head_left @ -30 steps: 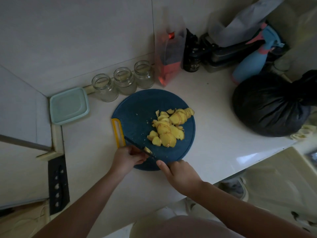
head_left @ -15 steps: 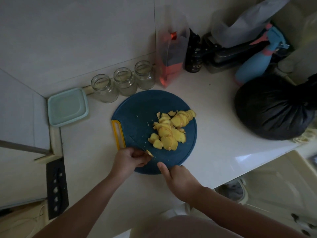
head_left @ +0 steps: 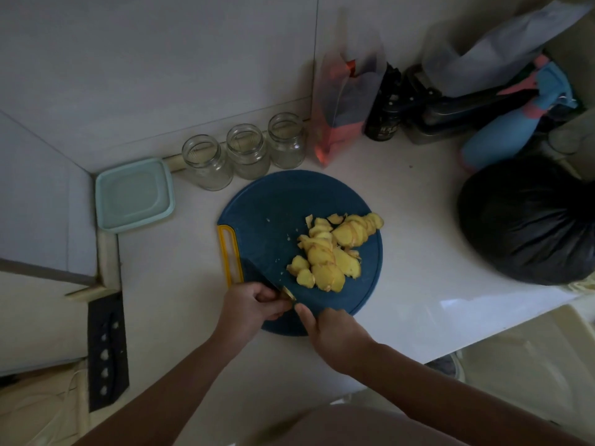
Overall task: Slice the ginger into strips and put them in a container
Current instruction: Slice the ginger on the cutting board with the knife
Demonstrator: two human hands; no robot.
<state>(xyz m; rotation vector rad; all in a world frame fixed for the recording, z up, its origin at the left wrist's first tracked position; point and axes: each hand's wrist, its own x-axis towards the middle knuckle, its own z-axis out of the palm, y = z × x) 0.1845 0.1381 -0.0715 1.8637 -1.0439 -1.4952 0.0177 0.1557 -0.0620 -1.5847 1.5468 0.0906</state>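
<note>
Head view, little shifted; left grip [head_left: 254,300] still pinches a ginger piece [head_left: 288,292] just beside the right grip [head_left: 335,333], which clamps the knife [head_left: 260,275]; sliced pile [head_left: 331,252] beyond both likely still awaits cutting into strips.

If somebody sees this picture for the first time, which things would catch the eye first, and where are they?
The pile of bright yellow ginger slices stands out first, on the right half of the round dark blue cutting board. At the board's near edge the left hand pinches a small ginger piece and the right hand grips a dark knife. A bulky black plastic bag sits at the right.
</note>
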